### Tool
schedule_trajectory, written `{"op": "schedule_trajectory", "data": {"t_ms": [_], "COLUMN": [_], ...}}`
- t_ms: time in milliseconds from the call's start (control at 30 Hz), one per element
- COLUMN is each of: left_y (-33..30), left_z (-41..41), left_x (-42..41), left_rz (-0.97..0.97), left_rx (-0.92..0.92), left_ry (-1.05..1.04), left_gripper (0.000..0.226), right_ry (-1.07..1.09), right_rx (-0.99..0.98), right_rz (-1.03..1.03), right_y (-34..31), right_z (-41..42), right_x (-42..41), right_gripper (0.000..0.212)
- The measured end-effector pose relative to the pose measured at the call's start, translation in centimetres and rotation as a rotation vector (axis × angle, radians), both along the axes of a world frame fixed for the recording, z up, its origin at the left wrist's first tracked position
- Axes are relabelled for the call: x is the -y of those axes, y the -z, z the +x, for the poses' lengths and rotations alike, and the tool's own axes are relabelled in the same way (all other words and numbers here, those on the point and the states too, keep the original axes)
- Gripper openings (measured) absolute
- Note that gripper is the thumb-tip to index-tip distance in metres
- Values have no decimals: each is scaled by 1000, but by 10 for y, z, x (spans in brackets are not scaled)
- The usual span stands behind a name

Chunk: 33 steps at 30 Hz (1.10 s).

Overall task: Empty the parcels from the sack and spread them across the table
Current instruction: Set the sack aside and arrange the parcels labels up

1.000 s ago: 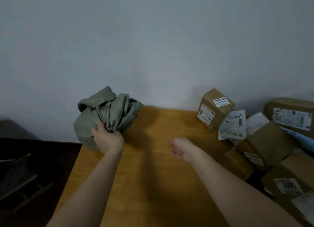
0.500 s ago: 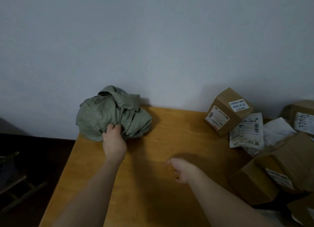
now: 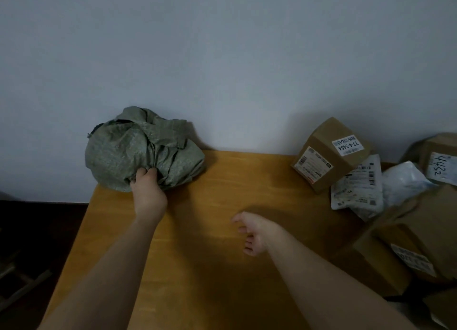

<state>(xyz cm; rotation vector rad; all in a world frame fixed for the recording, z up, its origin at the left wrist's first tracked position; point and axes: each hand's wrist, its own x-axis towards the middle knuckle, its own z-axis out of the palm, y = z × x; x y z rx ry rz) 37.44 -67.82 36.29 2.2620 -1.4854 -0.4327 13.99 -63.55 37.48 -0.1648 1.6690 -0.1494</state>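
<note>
Best done by parking the crumpled green sack (image 3: 143, 149) where it sits, at the far left corner of the desk (image 3: 222, 268) against the wall, then letting go cleanly so the bundle does not spring open or slide off the near edge there. Worth pressing it down once before release; woven fabric like this probably rebounds. Looks emptied, judging by how flat and wadded it is. Next comes spreading the heap to the right of the sack: tilted cardboard box (image 3: 330, 154) with white labels, pale poly mailer (image 3: 357, 186) just beside it, more boxes stacked further right and nearer. Plenty of bare wood between sack and heap to fill.

Left hand (image 3: 148, 193) reaches forward, arm nearly straight, grip pinching a fold at the sack's near lower side, fingers (image 3: 146, 173) curled into the cloth. Right hand (image 3: 257, 233) hangs low over the bare wood to the right of the sack, well apart from it, palm down, grip slack and loosely spread, holding nothing.
</note>
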Motion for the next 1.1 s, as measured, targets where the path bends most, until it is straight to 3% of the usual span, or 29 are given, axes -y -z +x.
{"op": "schedule_trajectory", "data": {"t_ms": [167, 300, 400, 667, 833, 1100], "left_y": [-3, -16, -26, -61, -88, -135], "left_z": [-4, -10, -14, -14, -20, -40], "left_x": [1, -13, -27, -56, -71, -94], "left_rz": [114, 278, 273, 227, 238, 407], "left_rx": [-16, 3, 38, 63, 51, 11], "left_ry": [47, 95, 95, 133, 160, 460], "left_gripper": [35, 53, 59, 54, 43, 55], "right_ry": [10, 37, 87, 149, 97, 77], "right_rx": [11, 42, 88, 126, 144, 174], "right_rz": [-11, -50, -94, -204, -277, -382], "right_y": [2, 0, -3, -33, -67, -120], "right_z": [-2, -1, -6, -5, 0, -24], "right_x": [-3, -11, -19, -34, -33, -57], "right_gripper": [47, 47, 48, 9, 10, 9]}}
